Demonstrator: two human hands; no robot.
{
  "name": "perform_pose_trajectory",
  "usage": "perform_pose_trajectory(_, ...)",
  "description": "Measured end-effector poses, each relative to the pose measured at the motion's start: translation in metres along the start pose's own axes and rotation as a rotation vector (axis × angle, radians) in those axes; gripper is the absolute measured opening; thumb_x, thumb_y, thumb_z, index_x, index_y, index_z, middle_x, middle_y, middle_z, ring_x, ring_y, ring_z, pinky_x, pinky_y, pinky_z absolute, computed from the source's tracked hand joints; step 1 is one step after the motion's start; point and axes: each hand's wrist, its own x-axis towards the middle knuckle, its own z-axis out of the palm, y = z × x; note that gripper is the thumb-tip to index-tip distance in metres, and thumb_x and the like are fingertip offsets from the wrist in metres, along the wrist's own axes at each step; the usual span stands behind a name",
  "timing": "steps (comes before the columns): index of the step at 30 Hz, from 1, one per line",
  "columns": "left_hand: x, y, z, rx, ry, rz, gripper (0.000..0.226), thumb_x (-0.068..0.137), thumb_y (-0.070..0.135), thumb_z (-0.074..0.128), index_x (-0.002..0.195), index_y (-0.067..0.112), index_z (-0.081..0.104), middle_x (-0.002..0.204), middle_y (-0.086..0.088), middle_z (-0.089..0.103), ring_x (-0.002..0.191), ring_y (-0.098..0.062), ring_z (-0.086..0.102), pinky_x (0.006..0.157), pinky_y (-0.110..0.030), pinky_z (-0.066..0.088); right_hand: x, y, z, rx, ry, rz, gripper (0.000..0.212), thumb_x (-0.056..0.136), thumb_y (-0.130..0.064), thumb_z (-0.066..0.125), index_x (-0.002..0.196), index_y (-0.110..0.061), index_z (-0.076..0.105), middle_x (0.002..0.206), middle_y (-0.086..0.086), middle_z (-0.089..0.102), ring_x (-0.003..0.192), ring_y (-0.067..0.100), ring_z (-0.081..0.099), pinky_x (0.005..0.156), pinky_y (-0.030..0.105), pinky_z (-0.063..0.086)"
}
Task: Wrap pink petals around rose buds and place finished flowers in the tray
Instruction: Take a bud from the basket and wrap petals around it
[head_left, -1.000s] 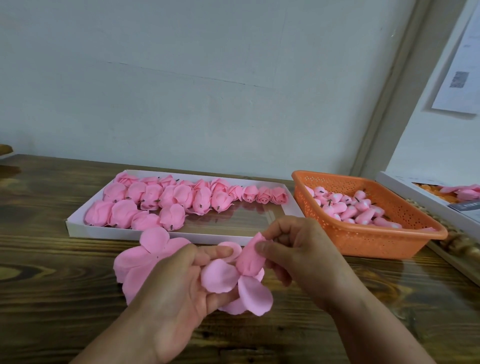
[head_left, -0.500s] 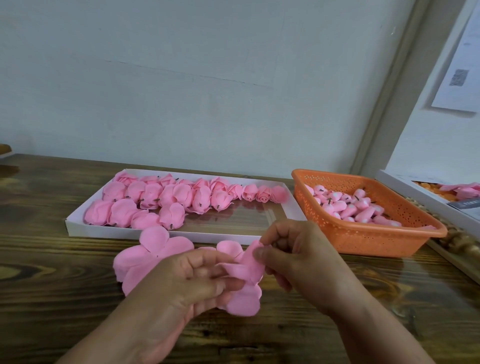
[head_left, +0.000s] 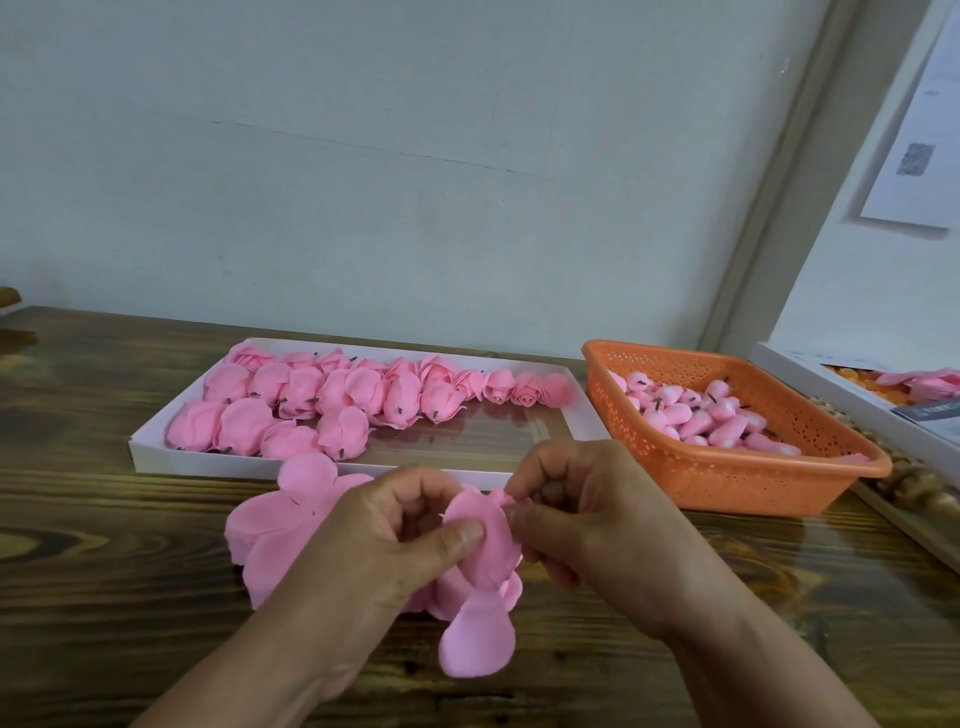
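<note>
A: Entry, hands. Left hand (head_left: 395, 535), lower centre of the frame: fingers curled, thumb pressing a soft pink foam petal piece (head_left: 485, 545) against them. Right hand (head_left: 587, 514), just beside it: fingertips pinching the twisted top edge of the same petal piece.

B: Is the rose bud visible inside?

A: Cannot tell; the wrap and the fingers hide the core. One loose lobe hangs below the hands, over the dark wooden bench (head_left: 104, 545).

B: Spare stock?

A: A flat stack of pink flower-shaped petal sheets (head_left: 280, 514) lies on the bench left of the hands, partly under the left hand.

B: Tray?

A: Shallow white rectangular cardboard tray (head_left: 156, 457), centre-left of the frame, beyond the hands. Finished pink foam roses (head_left: 332, 400) fill its left and rear; its right front floor is bare.

B: Buds?

A: Small pink foam rose buds (head_left: 711, 415) heaped in the orange perforated plastic basket (head_left: 727, 478), right of the tray.
</note>
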Motion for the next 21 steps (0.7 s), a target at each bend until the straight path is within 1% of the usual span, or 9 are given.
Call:
perform_pose_trajectory(3, -0.002, -0.006, 0.007, 0.157, 0.212, 0.095, 0.018, 0.076, 0.013, 0.075, 0.079, 0.022, 0.06, 0.062, 0.002, 0.063, 0.048, -0.009, 0.057, 0.044, -0.017, 0.045, 0.0, 0.003, 0.005, 0.064, 0.036, 0.033, 0.019, 0.083, -0.001, 0.065, 0.068, -0.013, 0.062, 0.046, -0.003, 0.056, 0.038, 0.006, 0.045, 0.039, 0.017, 0.035)
perform_pose_trajectory(5, -0.004, -0.008, 0.013, 0.266, 0.329, 0.2, 0.019, 0.074, 0.018, 0.076, 0.07, 0.025, 0.059, 0.065, 0.002, 0.064, 0.051, -0.01, 0.058, 0.045, -0.019, 0.048, 0.0, 0.006, 0.008, 0.105, 0.078, 0.048, 0.023, 0.082, 0.0, 0.065, 0.064, -0.014, 0.06, 0.044, -0.002, 0.056, 0.036, 0.006, 0.044, 0.038, 0.017, 0.034)
perform_pose_trajectory(7, -0.005, -0.01, 0.018, 0.346, 0.348, 0.272, 0.014, 0.075, 0.02, 0.074, 0.067, 0.027, 0.066, 0.066, 0.004, 0.067, 0.059, -0.009, 0.062, 0.054, -0.019, 0.051, 0.001, 0.007, 0.01, 0.127, 0.107, 0.057, 0.024, 0.081, -0.003, 0.066, 0.062, -0.014, 0.059, 0.044, -0.001, 0.056, 0.035, 0.006, 0.044, 0.037, 0.017, 0.033)
perform_pose_trajectory(9, -0.006, -0.011, 0.022, 0.362, 0.366, 0.297, 0.012, 0.077, 0.019, 0.074, 0.077, 0.031, 0.073, 0.071, 0.012, 0.069, 0.069, -0.004, 0.065, 0.061, -0.017, 0.052, 0.002, 0.008, 0.012, 0.138, 0.126, 0.067, 0.022, 0.081, -0.004, 0.066, 0.063, -0.013, 0.059, 0.044, 0.0, 0.056, 0.034, 0.007, 0.045, 0.037, 0.016, 0.034)
perform_pose_trajectory(11, -0.005, -0.013, 0.024, 0.323, 0.433, 0.291, 0.022, 0.075, 0.018, 0.077, 0.085, 0.036, 0.067, 0.076, 0.017, 0.07, 0.073, 0.003, 0.065, 0.066, -0.02, 0.053, 0.003, 0.01, 0.013, 0.135, 0.137, 0.075, 0.02, 0.082, -0.004, 0.065, 0.064, -0.011, 0.059, 0.045, 0.0, 0.056, 0.034, 0.007, 0.045, 0.037, 0.016, 0.034)
perform_pose_trajectory(13, -0.004, -0.016, 0.026, 0.363, 0.507, 0.31, 0.03, 0.071, 0.018, 0.08, 0.078, 0.033, 0.055, 0.076, 0.006, 0.066, 0.072, 0.004, 0.061, 0.062, -0.017, 0.049, 0.003, 0.011, 0.014, 0.125, 0.141, 0.082, 0.018, 0.083, -0.003, 0.064, 0.066, -0.009, 0.059, 0.045, 0.0, 0.057, 0.034, 0.006, 0.045, 0.037, 0.017, 0.034)
perform_pose_trajectory(16, -0.002, -0.02, 0.026, 0.563, 0.516, 0.466, 0.028, 0.069, 0.009, 0.081, 0.067, 0.021, 0.055, 0.068, 0.005, 0.05, 0.071, -0.003, 0.053, 0.055, -0.013, 0.043, 0.003, 0.013, 0.015, 0.115, 0.147, 0.096, 0.019, 0.083, -0.001, 0.064, 0.066, -0.009, 0.06, 0.045, 0.001, 0.057, 0.034, 0.007, 0.045, 0.037, 0.017, 0.034)
perform_pose_trajectory(19, 0.0, -0.023, 0.023, 0.636, 0.474, 0.485, 0.017, 0.072, 0.008, 0.079, 0.065, 0.016, 0.066, 0.064, 0.009, 0.053, 0.07, -0.011, 0.055, 0.057, -0.021, 0.046, 0.004, 0.014, 0.017, 0.122, 0.162, 0.108, 0.02, 0.083, 0.0, 0.063, 0.066, -0.008, 0.06, 0.044, 0.0, 0.056, 0.034, 0.007, 0.044, 0.037, 0.018, 0.034)
perform_pose_trajectory(21, 0.0, -0.022, 0.021, 0.654, 0.432, 0.494, 0.012, 0.075, 0.009, 0.076, 0.075, 0.021, 0.074, 0.069, 0.016, 0.059, 0.079, -0.003, 0.059, 0.065, -0.014, 0.047, 0.004, 0.014, 0.017, 0.138, 0.171, 0.109, 0.019, 0.083, 0.0, 0.063, 0.066, -0.007, 0.059, 0.044, 0.0, 0.056, 0.034, 0.007, 0.044, 0.036, 0.017, 0.034)
